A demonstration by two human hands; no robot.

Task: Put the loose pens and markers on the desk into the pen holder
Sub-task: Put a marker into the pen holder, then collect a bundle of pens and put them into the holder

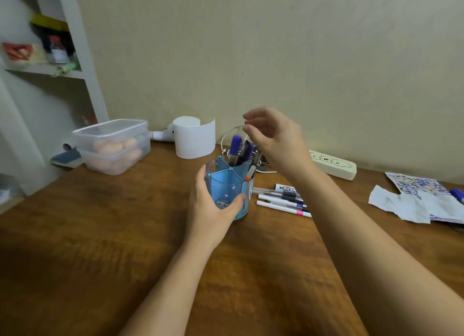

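Head view. A brown wood-grain desk (105,235) runs along a pale beige wall. Near its centre stands a blue translucent plastic pen holder (229,185), divided into compartments, upright. The left hand (213,205) wraps around the holder's near side from the left, thumb across the front face, fingers curled behind; contact is firm on the wall of the holder.

The right hand (273,137) hangs above the holder's rear compartments, palm turned left, fingers loosely curled with thumb and forefinger tips close together. The hand is blurred, so whether anything is pinched between them cannot be told.

In the rear compartments stand a purple-capped marker (235,144) and several dark pens (247,151), leaning right. A white marker with an orange tip (250,173) leans at the right rim.

Just right of the holder, partly under the right forearm, lies a group of loose white-barrelled pens and markers (278,197), roughly parallel on the desk surface. One carries a pink band (300,212).

At the far right edge, a blue marker (457,194) lies beside crumpled white paper (399,206) and a printed sticker sheet (416,185).

Behind the holder: a white paper roll (193,137), a cream power strip with cartoon faces (334,163), and a clear lidded plastic box (113,146) at left holding pale rounded items. A white shelf unit (75,39) stands at far left.
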